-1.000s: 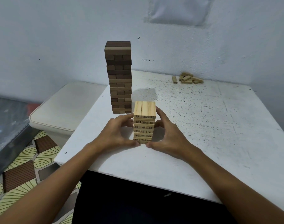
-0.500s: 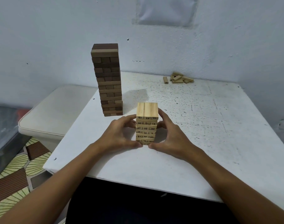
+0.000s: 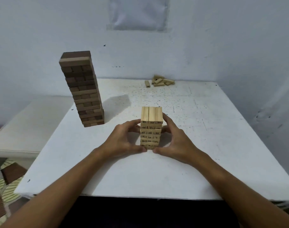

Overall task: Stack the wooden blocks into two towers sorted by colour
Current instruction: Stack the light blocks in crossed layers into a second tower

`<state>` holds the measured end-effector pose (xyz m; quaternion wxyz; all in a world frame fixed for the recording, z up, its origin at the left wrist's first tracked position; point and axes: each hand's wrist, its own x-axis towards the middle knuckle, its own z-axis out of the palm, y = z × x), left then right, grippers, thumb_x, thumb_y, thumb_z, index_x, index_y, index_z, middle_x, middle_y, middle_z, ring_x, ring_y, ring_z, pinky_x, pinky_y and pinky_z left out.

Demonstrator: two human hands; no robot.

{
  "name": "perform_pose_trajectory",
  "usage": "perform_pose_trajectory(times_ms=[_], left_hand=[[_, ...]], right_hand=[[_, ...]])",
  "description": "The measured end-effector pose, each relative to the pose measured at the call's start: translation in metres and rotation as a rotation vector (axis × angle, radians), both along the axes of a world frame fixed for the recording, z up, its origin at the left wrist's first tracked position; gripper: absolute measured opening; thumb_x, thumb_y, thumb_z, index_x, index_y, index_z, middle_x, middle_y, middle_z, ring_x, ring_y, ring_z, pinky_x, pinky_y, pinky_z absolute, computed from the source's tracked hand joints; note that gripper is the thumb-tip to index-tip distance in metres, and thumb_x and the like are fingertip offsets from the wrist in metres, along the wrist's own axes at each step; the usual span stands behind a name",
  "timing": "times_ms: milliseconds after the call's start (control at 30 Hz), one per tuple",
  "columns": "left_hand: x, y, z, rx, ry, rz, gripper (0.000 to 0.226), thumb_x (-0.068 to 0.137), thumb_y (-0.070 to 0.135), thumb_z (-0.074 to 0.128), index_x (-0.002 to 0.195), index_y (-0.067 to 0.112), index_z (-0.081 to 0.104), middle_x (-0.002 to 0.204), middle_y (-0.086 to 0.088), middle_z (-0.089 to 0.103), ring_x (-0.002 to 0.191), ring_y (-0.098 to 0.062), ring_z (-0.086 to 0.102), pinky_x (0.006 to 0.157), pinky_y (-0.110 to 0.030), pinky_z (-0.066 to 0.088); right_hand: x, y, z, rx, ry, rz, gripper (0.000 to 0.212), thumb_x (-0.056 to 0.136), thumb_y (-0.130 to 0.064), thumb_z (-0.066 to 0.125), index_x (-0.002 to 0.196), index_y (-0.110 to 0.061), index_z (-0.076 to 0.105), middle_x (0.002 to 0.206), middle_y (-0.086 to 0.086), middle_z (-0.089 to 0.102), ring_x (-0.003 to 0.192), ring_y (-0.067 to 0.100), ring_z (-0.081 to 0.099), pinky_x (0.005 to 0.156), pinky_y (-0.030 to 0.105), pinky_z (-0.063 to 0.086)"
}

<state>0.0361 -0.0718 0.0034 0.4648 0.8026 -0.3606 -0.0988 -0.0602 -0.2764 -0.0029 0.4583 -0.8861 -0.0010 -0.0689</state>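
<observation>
Both hands cupped the pale tower.
I saw my left hand (image 3: 122,140) and right hand (image 3: 178,139) curled around the light tower (image 3: 151,127) at counter (image 3: 206,145) centre; the dark tower (image 3: 83,89) stood at ten o'clock.

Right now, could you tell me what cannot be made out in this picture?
- Head view: numbers on the light tower are too small and blurred to read.
- Loose blocks are too far to count.
- Left hand and right hand hide the tower's sides.
</observation>
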Motion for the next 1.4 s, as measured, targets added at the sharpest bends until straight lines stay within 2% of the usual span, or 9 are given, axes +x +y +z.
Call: perform_pose_trajectory(times_ms=[267,433,567,700,867,1000,1100,1200,1400], left_hand=[[0.000,-0.034,0.001,0.013,0.010,-0.091,0.087,0.054,0.029,0.090,0.133,0.018,0.057,0.113,0.007,0.070,0.109,-0.005,0.064,0.098,-0.033,0.052],[0.001,-0.054,0.000,0.013,0.011,-0.145,0.089,0.053,0.037,0.089,0.133,0.016,0.057,0.114,0.005,0.070,0.109,-0.008,0.064,0.097,-0.034,0.052],[-0.001,-0.072,0.000,0.016,-0.005,-0.186,0.087,0.053,0.036,0.089,0.133,0.018,0.057,0.115,0.007,0.069,0.108,-0.006,0.064,0.095,-0.030,0.053],[-0.001,-0.090,-0.001,0.024,-0.010,-0.216,0.085,0.056,0.021,0.095,0.133,0.018,0.057,0.115,0.007,0.069,0.108,-0.005,0.063,0.096,-0.029,0.052],[-0.006,-0.112,-0.002,0.001,-0.010,-0.265,0.082,0.056,0.018,0.094,0.130,0.018,0.058,0.115,0.007,0.069,0.107,-0.005,0.064,0.095,-0.029,0.053],[-0.010,-0.129,-0.002,-0.006,-0.006,-0.305,0.083,0.055,0.025,0.092,0.130,0.017,0.059,0.113,0.007,0.070,0.105,-0.005,0.065,0.094,-0.030,0.053],[-0.013,-0.141,-0.002,0.002,-0.007,-0.333,0.084,0.055,0.022,0.094,0.131,0.018,0.058,0.115,0.007,0.069,0.106,-0.004,0.064,0.095,-0.032,0.053],[-0.016,-0.153,-0.003,0.000,-0.003,-0.355,0.089,0.053,0.031,0.091,0.133,0.015,0.057,0.116,0.005,0.069,0.108,-0.005,0.064,0.096,-0.036,0.053],[-0.022,-0.177,-0.005,0.010,-0.015,-0.412,0.088,0.055,0.027,0.093,0.135,0.015,0.056,0.118,0.004,0.069,0.109,-0.004,0.064,0.097,-0.041,0.053]], right_hand=[[-0.016,-0.025,0.000,-0.002,-0.009,-0.073,0.117,0.064,-0.030,0.087,0.154,-0.040,0.013,0.113,-0.008,0.064,0.109,0.003,0.058,0.095,0.033,0.052],[-0.026,-0.042,-0.001,-0.007,-0.015,-0.117,0.117,0.065,-0.027,0.089,0.154,-0.037,0.014,0.117,-0.007,0.064,0.109,0.003,0.058,0.093,0.024,0.050],[-0.035,-0.055,-0.002,-0.017,-0.021,-0.156,0.117,0.065,-0.031,0.089,0.154,-0.037,0.014,0.120,-0.007,0.063,0.111,0.002,0.057,0.093,0.023,0.050],[-0.043,-0.068,-0.003,-0.037,-0.025,-0.197,0.117,0.065,-0.033,0.089,0.154,-0.038,0.014,0.122,-0.009,0.063,0.111,0.002,0.057,0.093,0.026,0.052],[-0.055,-0.084,-0.004,-0.027,-0.022,-0.245,0.115,0.065,-0.031,0.090,0.154,-0.037,0.017,0.121,-0.009,0.063,0.110,-0.001,0.057,0.092,0.023,0.051],[-0.065,-0.095,-0.003,-0.018,-0.016,-0.280,0.114,0.066,-0.027,0.090,0.154,-0.035,0.018,0.121,-0.011,0.063,0.110,-0.005,0.055,0.088,0.011,0.046],[-0.072,-0.102,-0.003,-0.012,-0.018,-0.301,0.113,0.066,-0.025,0.090,0.154,-0.033,0.019,0.122,-0.015,0.060,0.110,-0.006,0.054,0.086,0.008,0.045],[-0.080,-0.110,-0.003,-0.008,-0.016,-0.333,0.112,0.067,-0.023,0.090,0.153,-0.034,0.020,0.120,-0.017,0.060,0.108,-0.012,0.053,0.083,0.003,0.042],[-0.098,-0.123,-0.003,-0.009,-0.010,-0.387,0.112,0.067,-0.020,0.090,0.153,-0.033,0.020,0.118,-0.019,0.059,0.106,-0.016,0.051,0.081,-0.001,0.039]])
